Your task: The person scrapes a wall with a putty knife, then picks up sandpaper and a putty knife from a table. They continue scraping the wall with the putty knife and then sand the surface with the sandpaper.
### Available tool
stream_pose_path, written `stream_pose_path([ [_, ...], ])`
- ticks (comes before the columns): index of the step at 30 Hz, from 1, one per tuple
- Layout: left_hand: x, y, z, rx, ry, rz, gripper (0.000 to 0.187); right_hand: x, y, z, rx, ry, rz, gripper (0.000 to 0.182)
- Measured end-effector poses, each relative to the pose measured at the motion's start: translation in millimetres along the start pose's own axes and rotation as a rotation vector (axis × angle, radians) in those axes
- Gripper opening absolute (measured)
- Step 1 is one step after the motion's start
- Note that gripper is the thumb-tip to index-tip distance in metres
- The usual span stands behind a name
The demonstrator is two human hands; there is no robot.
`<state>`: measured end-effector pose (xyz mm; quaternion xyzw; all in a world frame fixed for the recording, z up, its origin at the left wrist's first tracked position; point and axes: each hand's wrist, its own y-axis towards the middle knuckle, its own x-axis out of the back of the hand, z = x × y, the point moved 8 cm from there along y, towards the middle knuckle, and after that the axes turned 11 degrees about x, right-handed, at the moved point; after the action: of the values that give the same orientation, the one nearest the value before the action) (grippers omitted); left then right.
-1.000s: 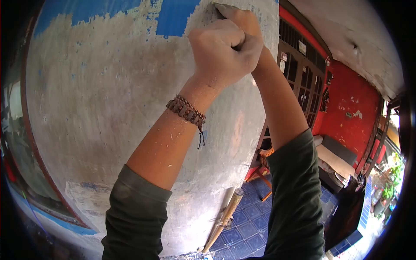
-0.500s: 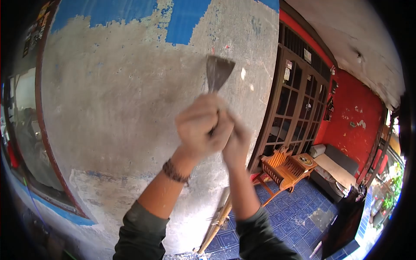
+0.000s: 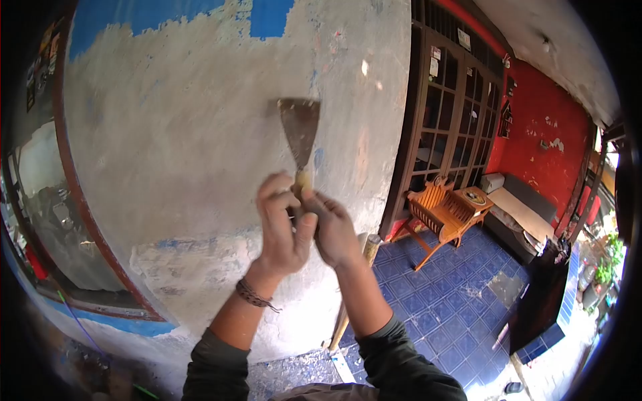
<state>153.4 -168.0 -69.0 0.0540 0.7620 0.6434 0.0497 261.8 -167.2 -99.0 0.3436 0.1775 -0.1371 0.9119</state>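
Head view: the right hand (image 3: 333, 230) grips a scraper (image 3: 301, 139) pointing toward 12 o'clock; the left hand (image 3: 279, 234), beside it, is loosely open.

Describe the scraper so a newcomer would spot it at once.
Find the mostly grey wall. Before it, the scraper points up from the right hand, with the left hand alongside. Its dark blade flares toward the top, unlike the slim pole below.

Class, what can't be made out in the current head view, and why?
In the head view:
Scraper: lower part partly hidden by the left hand and right hand.
Left hand's grip: blurred; contact with the scraper unclear.
Blue paint: cut off by the top edge.
Door papers: too small to read.
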Motion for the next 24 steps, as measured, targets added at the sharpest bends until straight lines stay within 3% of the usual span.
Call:
stream_pose_path([
  [2,35.2,11.5,0.9,-0.098,0.274,-0.026,0.036,2.9,2.4,17.0,0.063,-0.187,-0.06,0.038],
  [5,84.0,46.9,24.0,-0.055,0.492,-0.007,0.034,9.2,10.3,47.0,0.193,-0.364,-0.11,0.04],
  [7,106.3,82.9,32.9,-0.092,0.663,-0.038,0.037,12.4,26.7,64.8,0.48,-0.715,-0.078,0.043],
  [8,113.6,101.8,36.7,-0.148,0.771,-0.063,0.04,7.6,29.9,75.9,0.506,-0.79,-0.091,0.043],
  [10,130.3,136.8,59.9,-0.083,0.873,-0.057,0.055,-3.2,38.4,93.9,0.54,-0.873,-0.112,0.044],
  [12,143.3,162.8,77.9,-0.108,0.954,-0.067,0.063,-20.0,46.7,118.9,0.767,-0.981,-0.169,0.039],
  [13,149.5,170.8,84.3,-0.125,1.046,-0.076,0.072,-22.3,60.5,124.9,0.78,-0.986,-0.17,0.039],
  [17,163.9,179.6,101.8,-0.147,1.115,0.033,0.087,-39.6,101.7,154.5,0.866,-0.95,-0.178,0.032],
  [20,168.7,175.7,110.5,-0.063,1.25,0.076,0.096,-60.4,106.5,174.5,1.016,-1.391,-0.246,0.031],
  [24,166.0,171.7,104.1,-0.073,1.174,0.091,0.099,-88.0,89.6,182.2,1.016,-1.558,-0.214,0.03],
])
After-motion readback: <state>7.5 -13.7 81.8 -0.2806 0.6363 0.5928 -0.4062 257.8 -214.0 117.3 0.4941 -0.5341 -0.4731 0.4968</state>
